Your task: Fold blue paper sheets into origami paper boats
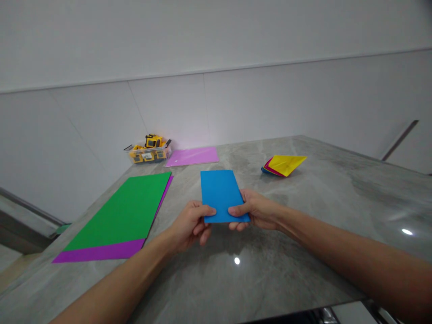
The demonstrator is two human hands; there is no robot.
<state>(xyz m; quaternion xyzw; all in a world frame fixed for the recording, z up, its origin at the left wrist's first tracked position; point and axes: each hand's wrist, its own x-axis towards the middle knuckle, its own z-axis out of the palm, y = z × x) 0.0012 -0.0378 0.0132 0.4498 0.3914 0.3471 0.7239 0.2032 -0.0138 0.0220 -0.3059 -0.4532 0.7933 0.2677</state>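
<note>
A blue sheet of paper (221,191), rectangular and seemingly folded, is held up between both hands over the table. My left hand (193,221) pinches its lower left corner, thumb on the front face and fingers behind. At the lower right edge my right hand (256,209) grips it the same way. The sheet's back is hidden from me. Beyond my right hand lies a small stack of folded papers (286,165), yellow on top with red and blue beneath.
Left on the grey marbled table (324,252) lie a green sheet (123,211) and a purple sheet (101,253) under it. Near the wall are a pink sheet (194,156) and a clear plastic box (148,155) holding yellow toy vehicles (154,141).
</note>
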